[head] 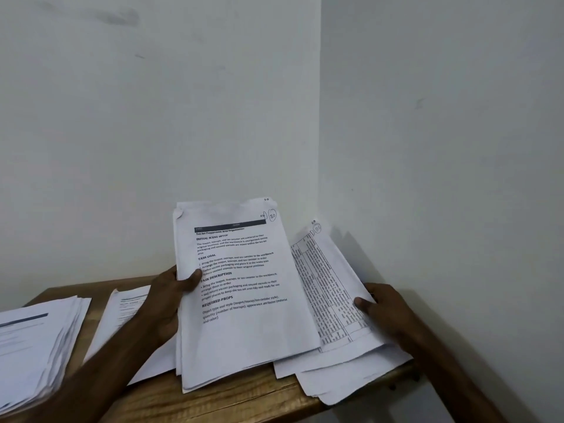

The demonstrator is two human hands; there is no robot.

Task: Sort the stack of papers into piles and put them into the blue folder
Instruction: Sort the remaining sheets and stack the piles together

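Observation:
My left hand grips the left edge of a raised stack of printed papers, thumb on the top sheet, which carries text headings. My right hand pinches a second bundle of papers with a printed table on top; this bundle tilts to the right and its lower sheets rest on the wooden table. Two more paper piles lie on the table at the left: a thick pile at the far left and a thin pile partly behind my left forearm. No blue folder is in view.
The table stands in a corner of pale walls. Its right edge runs close to the right wall, and the right bundle's lower sheets overhang the front right edge. Bare wood shows along the front of the table.

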